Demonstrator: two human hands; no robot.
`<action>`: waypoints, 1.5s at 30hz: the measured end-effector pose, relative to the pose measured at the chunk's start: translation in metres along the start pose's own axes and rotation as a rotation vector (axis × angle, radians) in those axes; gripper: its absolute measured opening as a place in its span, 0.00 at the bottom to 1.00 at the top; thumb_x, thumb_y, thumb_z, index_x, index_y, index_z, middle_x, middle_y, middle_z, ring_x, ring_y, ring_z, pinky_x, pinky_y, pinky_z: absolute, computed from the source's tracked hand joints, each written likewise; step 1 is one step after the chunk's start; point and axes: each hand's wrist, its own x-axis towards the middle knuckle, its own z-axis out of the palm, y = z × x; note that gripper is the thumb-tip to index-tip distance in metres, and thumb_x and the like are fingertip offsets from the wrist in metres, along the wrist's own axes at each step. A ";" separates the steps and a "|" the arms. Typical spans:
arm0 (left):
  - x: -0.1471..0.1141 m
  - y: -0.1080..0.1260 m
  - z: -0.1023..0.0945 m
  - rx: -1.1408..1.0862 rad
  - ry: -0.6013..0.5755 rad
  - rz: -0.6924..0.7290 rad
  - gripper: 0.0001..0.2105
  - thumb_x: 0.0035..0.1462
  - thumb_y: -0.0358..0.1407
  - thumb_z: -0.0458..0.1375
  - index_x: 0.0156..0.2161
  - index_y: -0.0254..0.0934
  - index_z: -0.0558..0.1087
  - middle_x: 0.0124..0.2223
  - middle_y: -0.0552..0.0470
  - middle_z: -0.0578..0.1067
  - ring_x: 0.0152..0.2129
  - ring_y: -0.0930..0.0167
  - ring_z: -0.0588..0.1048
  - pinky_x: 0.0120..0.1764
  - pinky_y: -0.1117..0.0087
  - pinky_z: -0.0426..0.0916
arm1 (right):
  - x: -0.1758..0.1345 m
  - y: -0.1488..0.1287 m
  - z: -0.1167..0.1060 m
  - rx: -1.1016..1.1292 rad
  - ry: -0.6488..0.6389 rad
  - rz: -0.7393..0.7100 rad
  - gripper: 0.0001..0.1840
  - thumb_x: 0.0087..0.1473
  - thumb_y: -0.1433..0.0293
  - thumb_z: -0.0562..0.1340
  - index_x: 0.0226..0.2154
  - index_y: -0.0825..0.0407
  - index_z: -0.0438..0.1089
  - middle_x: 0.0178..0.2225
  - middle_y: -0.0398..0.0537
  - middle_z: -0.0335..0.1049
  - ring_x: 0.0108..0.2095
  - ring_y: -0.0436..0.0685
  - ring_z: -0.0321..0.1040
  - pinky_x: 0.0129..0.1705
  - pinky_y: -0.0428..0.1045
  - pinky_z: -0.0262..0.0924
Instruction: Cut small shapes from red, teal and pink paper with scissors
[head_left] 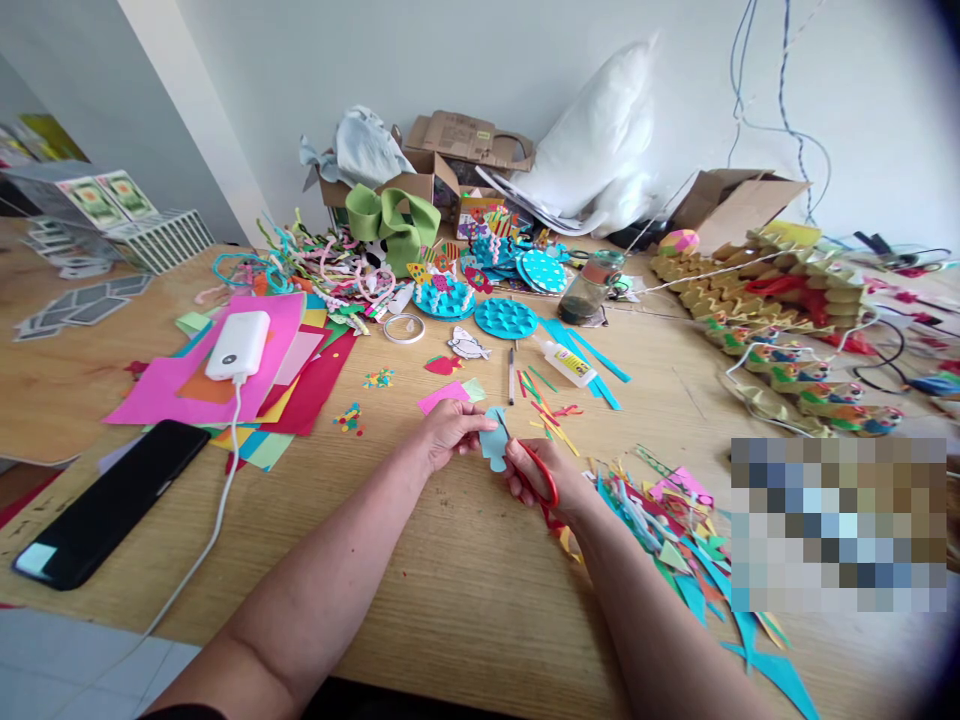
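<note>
Pinched in my left hand [454, 434] is a small light-blue piece of paper [493, 448], partly cut to a curved outline. My right hand [541, 478] grips red-handled scissors [546, 474], and their blades lie against the paper's right edge. How far the blades are parted I cannot tell. Just beyond my hands lie a pen [511, 376], a pink paper piece [442, 396] and thin coloured paper strips [551, 408]. A white fish cutout [469, 344] and a red paper cutout [444, 365] rest farther back.
Paper scraps [667, 520] heap beside my right forearm. A glue bottle [568, 362] lies past the strips. On the left are a black phone [112, 500] and a white power bank [238, 345] with a cable. Blue decorated discs [506, 318] and egg cartons [750, 290] stand behind.
</note>
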 end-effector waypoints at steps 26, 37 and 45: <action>0.002 -0.002 0.000 -0.001 0.046 0.003 0.10 0.41 0.34 0.65 0.26 0.31 0.69 0.17 0.57 0.67 0.11 0.82 0.61 0.13 0.79 0.46 | 0.002 0.004 0.000 0.004 0.006 0.024 0.29 0.44 0.43 0.60 0.19 0.54 0.64 0.13 0.41 0.62 0.11 0.44 0.54 0.13 0.41 0.45; 0.004 -0.003 -0.004 0.029 0.037 0.008 0.10 0.41 0.35 0.65 0.25 0.32 0.69 0.17 0.57 0.67 0.11 0.82 0.61 0.14 0.79 0.46 | 0.004 0.007 0.000 0.010 -0.006 0.008 0.32 0.44 0.41 0.59 0.20 0.54 0.64 0.13 0.41 0.62 0.11 0.44 0.54 0.13 0.41 0.45; 0.004 -0.004 -0.004 0.014 0.027 0.016 0.09 0.42 0.34 0.64 0.26 0.31 0.69 0.17 0.57 0.67 0.11 0.81 0.61 0.14 0.79 0.46 | 0.002 0.004 -0.001 0.012 -0.027 -0.028 0.34 0.43 0.38 0.57 0.20 0.55 0.64 0.15 0.43 0.64 0.12 0.45 0.56 0.14 0.42 0.48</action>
